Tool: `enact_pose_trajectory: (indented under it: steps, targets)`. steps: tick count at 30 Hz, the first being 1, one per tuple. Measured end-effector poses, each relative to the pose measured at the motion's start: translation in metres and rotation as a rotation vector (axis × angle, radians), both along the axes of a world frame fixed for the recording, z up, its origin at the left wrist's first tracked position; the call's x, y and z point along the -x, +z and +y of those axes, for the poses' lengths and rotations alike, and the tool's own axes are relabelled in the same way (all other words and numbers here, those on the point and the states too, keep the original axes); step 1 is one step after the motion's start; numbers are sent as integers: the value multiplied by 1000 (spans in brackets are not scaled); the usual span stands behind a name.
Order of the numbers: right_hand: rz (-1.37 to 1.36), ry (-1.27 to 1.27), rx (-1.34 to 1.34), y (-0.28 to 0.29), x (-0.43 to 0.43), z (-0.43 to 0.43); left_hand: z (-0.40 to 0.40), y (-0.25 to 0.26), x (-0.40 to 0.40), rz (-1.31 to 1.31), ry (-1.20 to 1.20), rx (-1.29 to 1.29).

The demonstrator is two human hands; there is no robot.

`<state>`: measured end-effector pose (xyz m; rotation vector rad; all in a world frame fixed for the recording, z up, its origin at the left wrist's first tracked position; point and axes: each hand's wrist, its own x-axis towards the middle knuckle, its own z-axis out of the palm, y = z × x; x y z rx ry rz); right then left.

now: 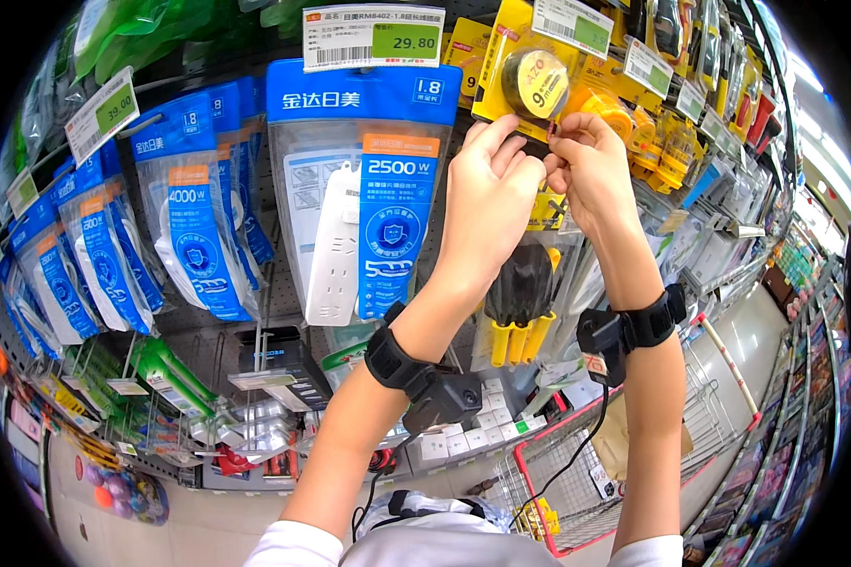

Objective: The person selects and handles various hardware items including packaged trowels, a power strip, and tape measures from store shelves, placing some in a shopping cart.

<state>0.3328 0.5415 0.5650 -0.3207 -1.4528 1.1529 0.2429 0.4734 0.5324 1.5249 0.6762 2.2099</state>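
Observation:
Both hands are raised at a hanging shelf display. My left hand (496, 184) has its fingers curled at the lower edge of a yellow blister card (496, 85) that holds a round black-and-yellow item, apparently a tape. My right hand (588, 170) pinches a small reddish thing at the card's lower right corner; whether it is part of the pack cannot be told. A packaged white power strip (333, 248) with a blue header hangs left of my left hand. Below the hands hangs a clear bag of tools with yellow handles (518, 344). Each wrist wears a black strap with a small camera.
More packaged power strips (198, 234) hang on hooks at the left. Yellow packs of tape (610, 117) hang at the upper right. A wire shopping cart with red edging (539, 489) stands below right, with items inside. Small white boxes (468, 436) sit on a lower shelf.

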Motion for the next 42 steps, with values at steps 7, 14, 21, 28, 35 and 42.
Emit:
enact_pose_trajectory:
  steps: [7,14,21,28,35,42]
  targets:
    - [-5,28,-23,-13,-28,-25,-21,-12,-16,-18,-112,-5]
    - [-51,77,76,-60,-63,-46,-38,-65,-25,-22,-251,122]
    - [-141,209,346,-211,-157,-56,-41,-168,-30,605,-177,394]
    - [-163,99,1094,-401,-246,-112,-11,-348,-85,589,-830,1223]
    - [-119,-172,1490,-495,-289,-167,-10,-466,-156,704,-1180,1429]
    - [-576,-873,1435,-557,-339,-145,22,-508,-215,864,-1040,1402]
